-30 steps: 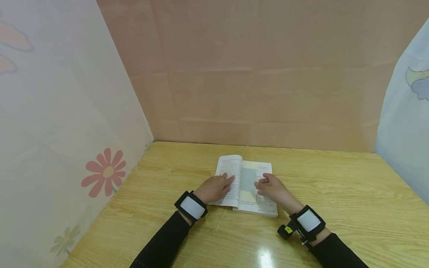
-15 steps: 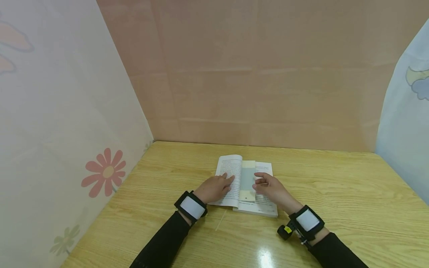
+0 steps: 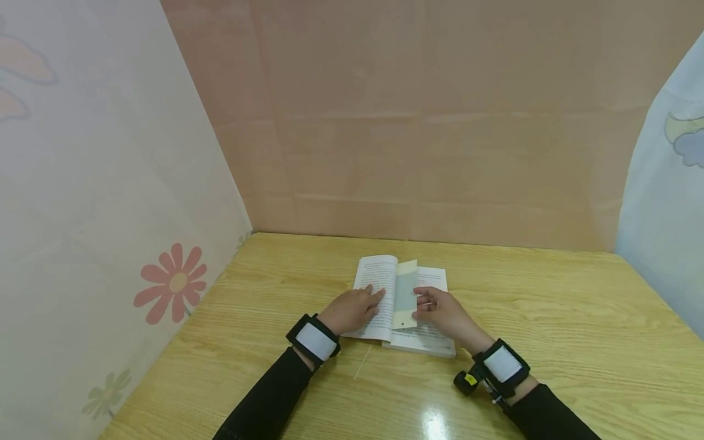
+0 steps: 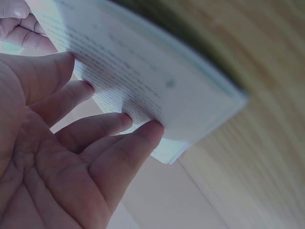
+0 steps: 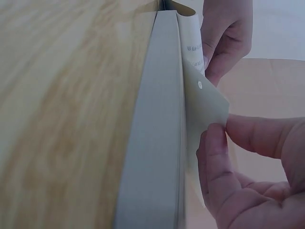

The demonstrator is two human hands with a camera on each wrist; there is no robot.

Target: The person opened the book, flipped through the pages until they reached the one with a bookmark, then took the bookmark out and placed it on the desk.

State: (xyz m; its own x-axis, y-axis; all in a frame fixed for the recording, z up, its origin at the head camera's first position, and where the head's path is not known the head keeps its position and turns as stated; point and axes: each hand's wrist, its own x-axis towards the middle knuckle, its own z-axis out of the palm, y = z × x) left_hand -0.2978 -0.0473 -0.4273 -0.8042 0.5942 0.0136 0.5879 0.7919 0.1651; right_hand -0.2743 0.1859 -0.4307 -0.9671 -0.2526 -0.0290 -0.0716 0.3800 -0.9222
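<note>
An open book (image 3: 434, 342) lies on the wooden table in the head view, its thinner left side curling up near the spine. Across its right page, beside the spine, stands a bookmark (image 3: 406, 293), pale yellow with a blue-grey middle and a small hole at the near end. My right hand (image 3: 444, 313) pinches the bookmark's right edge between thumb and fingers. In the right wrist view the bookmark (image 5: 206, 102) tilts up off the page. My left hand (image 3: 354, 310) presses the left page with spread fingertips; the left wrist view shows those fingertips (image 4: 151, 131) on the printed text.
The wooden table (image 3: 275, 275) reaches back to a brown backdrop (image 3: 440, 153). A pale cloth (image 3: 126, 183) with flower prints hangs at the left, another (image 3: 671, 214) at the right. Both wrists wear black straps.
My right hand has come a little left and taken hold of the bookmark's right edge. That edge has lifted from the page. My left hand has stayed where it was.
</note>
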